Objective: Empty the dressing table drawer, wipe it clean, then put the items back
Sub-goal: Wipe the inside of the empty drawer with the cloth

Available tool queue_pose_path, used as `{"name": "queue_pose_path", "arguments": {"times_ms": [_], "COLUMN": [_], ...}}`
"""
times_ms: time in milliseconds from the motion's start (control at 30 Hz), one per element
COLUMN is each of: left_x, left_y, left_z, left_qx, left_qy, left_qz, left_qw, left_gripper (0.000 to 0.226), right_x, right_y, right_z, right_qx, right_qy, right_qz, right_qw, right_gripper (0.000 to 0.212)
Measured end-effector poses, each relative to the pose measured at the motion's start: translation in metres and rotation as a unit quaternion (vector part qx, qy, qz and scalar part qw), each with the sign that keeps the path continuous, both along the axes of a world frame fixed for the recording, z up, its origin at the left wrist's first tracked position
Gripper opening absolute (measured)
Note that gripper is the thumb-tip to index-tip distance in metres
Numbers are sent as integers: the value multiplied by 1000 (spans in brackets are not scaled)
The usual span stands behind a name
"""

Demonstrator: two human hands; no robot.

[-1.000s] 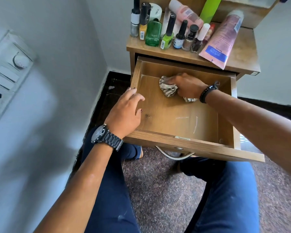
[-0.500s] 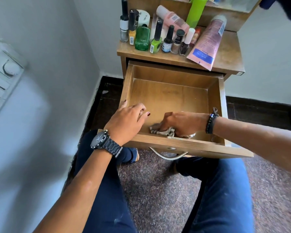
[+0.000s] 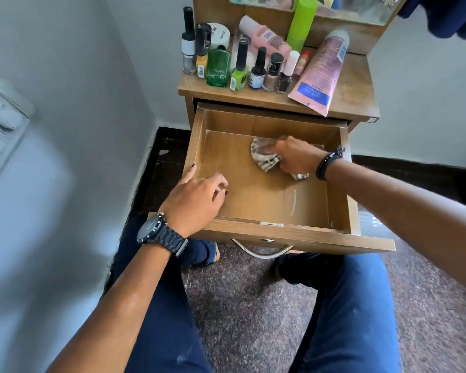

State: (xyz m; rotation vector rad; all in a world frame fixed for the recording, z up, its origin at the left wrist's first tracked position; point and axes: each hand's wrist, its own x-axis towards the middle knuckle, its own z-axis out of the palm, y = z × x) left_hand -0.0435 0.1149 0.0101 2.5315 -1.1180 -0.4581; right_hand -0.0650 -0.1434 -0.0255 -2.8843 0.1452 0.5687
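The wooden drawer (image 3: 280, 232) stands pulled out, and only the cloth lies inside it. My right hand (image 3: 296, 157) grips a crumpled striped cloth (image 3: 264, 157) and presses it on the drawer floor, toward the back and middle. My left hand (image 3: 197, 197) rests on the drawer's front left corner, thumb on the left wall, fingers curled over the edge into the drawer. Several nail polish bottles (image 3: 240, 65), a green bottle (image 3: 218, 67), a pink tube (image 3: 323, 71) and a lime green can (image 3: 301, 22) stand on the dressing table top (image 3: 358, 95).
A white wall with a switch panel (image 3: 3, 130) is close on the left. My knees in blue jeans (image 3: 353, 305) sit under the drawer front, with its metal handle (image 3: 261, 253) between them. Speckled floor lies below.
My right hand has carried the cloth from the front edge of the drawer floor back toward the rear middle. My left hand has stayed at the front left corner.
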Motion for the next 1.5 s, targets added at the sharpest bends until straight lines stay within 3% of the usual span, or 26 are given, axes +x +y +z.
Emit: {"name": "queue_pose_path", "arguments": {"times_ms": [200,367,500,633,767,933,1000,1100,1300,1433,1500], "left_x": [3,3,4,3,0,1,3,4,3,2,1], "left_y": [0,0,-2,-1,-1,-2,-1,-1,-1,-2,-1], "left_z": [-7,-10,-8,-7,-4,-3,-7,-10,-7,-5,-4], "left_qx": [-8,-4,-8,-5,-5,-3,-10,-12,2,1,-3], "left_qy": [-16,-20,-28,-21,-20,-11,-20,-22,-26,-25,-26], "left_qz": [-9,-8,3,9,11,16,2,-4,0,13,9], "left_qw": [1000,1000,1000,1000,1000,1000,1000,1000,1000,1000,1000], "left_gripper": [23,23,22,23,25,25,23,22,22,24,24], "right_x": [-59,-79,-59,-13,5,-41,-66,-88,-63,-20,-6], "right_y": [50,41,17,-11,-8,31,45,37,13,-10,-15], "right_z": [0,0,7,2,1,5,0,-5,23,24,19], "right_qx": [111,88,16,-29,-34,5,35,-7,-34,-77,-69], "right_qy": [55,34,32,-13,-35,-3,20,32,32,7,-8], "right_qz": [123,161,92,12,0,83,133,184,81,-12,-35], "right_qw": [985,982,995,999,999,997,990,982,996,997,997], "right_gripper": [59,45,54,48,49,55,46,33,51,40,45]}}
